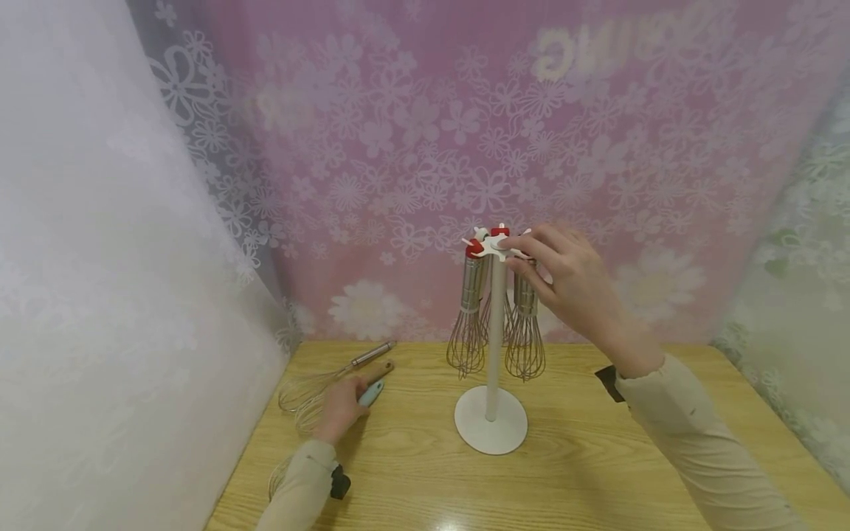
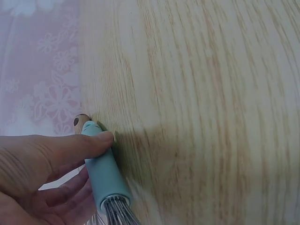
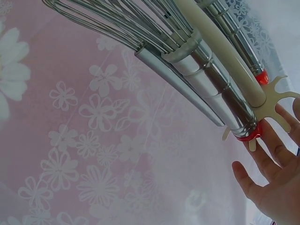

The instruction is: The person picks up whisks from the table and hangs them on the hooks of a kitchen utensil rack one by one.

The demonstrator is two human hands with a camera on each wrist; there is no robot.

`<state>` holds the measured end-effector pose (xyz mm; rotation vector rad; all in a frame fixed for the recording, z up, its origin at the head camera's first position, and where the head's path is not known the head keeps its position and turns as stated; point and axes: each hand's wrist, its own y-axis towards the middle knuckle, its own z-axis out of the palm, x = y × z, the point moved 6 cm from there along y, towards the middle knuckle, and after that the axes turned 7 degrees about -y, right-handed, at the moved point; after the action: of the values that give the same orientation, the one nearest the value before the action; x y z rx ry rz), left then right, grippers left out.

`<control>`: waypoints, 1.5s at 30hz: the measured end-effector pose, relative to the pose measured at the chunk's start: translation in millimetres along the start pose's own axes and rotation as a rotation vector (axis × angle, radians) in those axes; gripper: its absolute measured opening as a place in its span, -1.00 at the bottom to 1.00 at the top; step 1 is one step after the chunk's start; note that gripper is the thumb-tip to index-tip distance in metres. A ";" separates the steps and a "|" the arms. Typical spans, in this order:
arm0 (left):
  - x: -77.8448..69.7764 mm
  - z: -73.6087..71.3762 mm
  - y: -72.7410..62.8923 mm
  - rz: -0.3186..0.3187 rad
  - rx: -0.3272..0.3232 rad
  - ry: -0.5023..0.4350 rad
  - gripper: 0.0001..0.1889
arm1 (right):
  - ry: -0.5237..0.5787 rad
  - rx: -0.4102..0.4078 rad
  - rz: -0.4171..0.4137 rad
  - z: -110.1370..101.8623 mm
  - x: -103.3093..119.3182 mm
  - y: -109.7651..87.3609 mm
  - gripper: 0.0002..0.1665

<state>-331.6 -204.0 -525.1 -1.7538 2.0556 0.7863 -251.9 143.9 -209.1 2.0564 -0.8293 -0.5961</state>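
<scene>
Whisk with a light-blue handle [image 2: 107, 180], held in your left hand [image 1: 341, 409]: your thumb lies along one side of the handle and your fingers lie on the other. Its long axis runs obliquely; the handle's end points forward and to the right of your hand, and the wires run back the other way. Whether it rests on the tabletop [image 1: 584, 442] or is slightly raised, you cannot tell. Just beyond this grip lies a wooden-handled whisk [image 1: 380, 371], and farther out a slim steel-handled whisk [image 1: 372, 355]; both handles point in about the same direction, forward and right. Beside your left sleeve [image 1: 302, 472] show the wire loops [image 1: 275, 476] of another whisk, mostly hidden.

Your right hand [image 1: 567, 269] is at the top of the white whisk stand [image 1: 494, 332], its fingers loosely extended and gripping nothing; the index fingertip touches the hooked hub [image 1: 490, 247], while in the right wrist view the thumb stands apart. Below your fingers the pole drops vertically to a round base [image 1: 491, 435]. From the hooks, left of and beneath this hand, hang whisks with long axes near vertical, handles up and wires down: a red-topped steel whisk [image 1: 471, 287] left of the pole, another steel whisk [image 1: 524, 295] directly under your fingers, and others partly hidden behind.
</scene>
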 end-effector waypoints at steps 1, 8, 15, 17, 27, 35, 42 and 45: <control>-0.6 -0.3 -0.4 0.004 -0.001 0.002 -0.60 | -0.004 -0.001 -0.003 0.3 0.3 0.0 -0.58; 0.8 -3.8 0.8 0.032 -0.038 0.018 -0.67 | -0.062 -0.014 -0.020 1.9 3.2 -0.3 -0.70; -2.5 -11.2 1.3 -0.001 -0.047 -0.092 -0.62 | -0.075 -0.048 -0.018 2.7 4.1 0.1 -0.66; -3.6 -12.8 1.4 -0.012 -0.051 -0.109 -0.60 | -0.075 -0.058 -0.014 2.7 3.9 0.4 -0.57; -11.8 -18.2 1.3 0.023 -0.074 -0.131 -0.63 | -0.072 -0.070 -0.001 3.2 3.0 0.3 -0.41; -19.9 -18.5 3.1 0.049 -0.088 -0.146 -0.66 | -0.071 -0.060 0.003 4.3 3.2 0.1 -0.40; -32.3 -21.7 4.3 0.034 -0.079 -0.195 -0.62 | -0.063 -0.063 0.004 4.3 3.6 -0.5 -0.41; -37.9 -23.3 2.9 0.028 -0.071 -0.280 -0.61 | -0.060 -0.066 0.005 3.9 4.1 -0.5 -0.41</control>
<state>-324.8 -187.5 -484.3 -1.5513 1.8900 1.0590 -251.5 139.2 -212.2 1.9844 -0.8386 -0.6769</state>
